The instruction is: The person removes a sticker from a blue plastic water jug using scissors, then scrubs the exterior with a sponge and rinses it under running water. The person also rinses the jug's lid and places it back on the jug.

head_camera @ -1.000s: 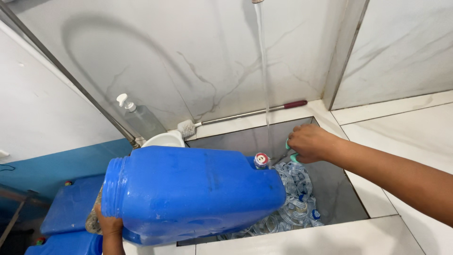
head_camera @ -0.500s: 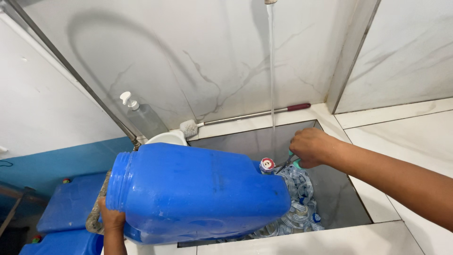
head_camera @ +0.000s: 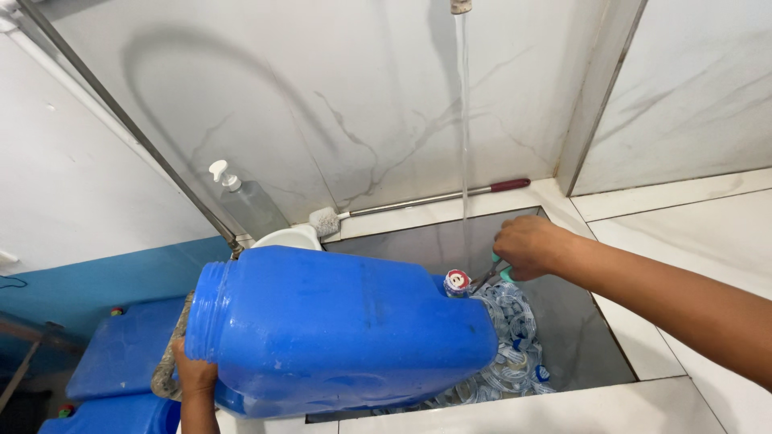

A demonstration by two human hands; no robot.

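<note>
- A large blue plastic jerrycan (head_camera: pixel 346 329) was seen lying on its side across the front edge of a sunken dark sink basin (head_camera: pixel 579 321), its wide open mouth turned left.
- The left hand (head_camera: pixel 193 376) was closed around the can's rim at the mouth end, with a rope loop beside it.
- The right hand (head_camera: pixel 527 245) was pinched shut on a thin green-handled tool (head_camera: pixel 497 273) set at the can's small red-and-white cap (head_camera: pixel 457 281).
- The can was judged stiff, bulky, slippery when wet and light if empty; the rim offered the surest hold.
- A thin water stream (head_camera: pixel 462 128) was falling into the basin, where clear crumpled plastic bottles (head_camera: pixel 507 354) were heaped.
- A clear pump bottle (head_camera: pixel 245 201) and a long-handled brush (head_camera: pixel 426 199) were set along the back edge.
</note>
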